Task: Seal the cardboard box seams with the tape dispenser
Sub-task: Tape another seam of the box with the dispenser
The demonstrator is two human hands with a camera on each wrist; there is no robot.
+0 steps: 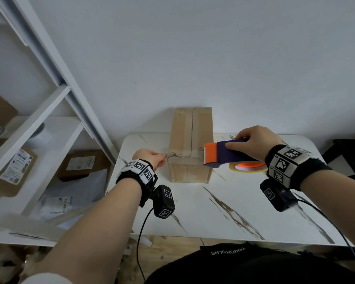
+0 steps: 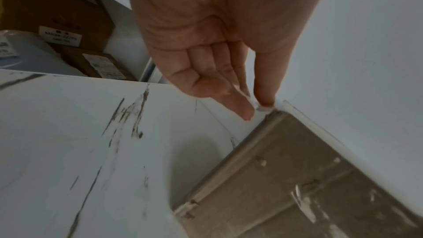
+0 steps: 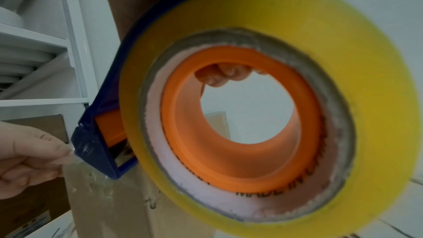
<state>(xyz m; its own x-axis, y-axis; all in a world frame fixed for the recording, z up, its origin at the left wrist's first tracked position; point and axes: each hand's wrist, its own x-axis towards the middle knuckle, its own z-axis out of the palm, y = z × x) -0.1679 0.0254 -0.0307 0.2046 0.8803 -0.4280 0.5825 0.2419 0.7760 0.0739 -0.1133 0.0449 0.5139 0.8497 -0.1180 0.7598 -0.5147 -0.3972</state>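
Marble table (image 1: 223, 212), cardboard box (image 1: 190, 144), right hand (image 1: 254, 140) gripping tape dispenser (image 1: 219, 155), left-hand fingers (image 2: 246, 109) seemingly pinching tape (blurred), shelves (image 1: 49, 111) left.

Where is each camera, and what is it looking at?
Head: worn on the head, looks down at the table and cardboard box; both forearms show.
Left wrist: looks along the left hand, whose fingers pinch something pale and small at the box corner.
Right wrist: looks under the right hand at the tape dispenser and its yellow tape roll; fingertips show through the core.
Shared: the box and the left hand appear in all three.
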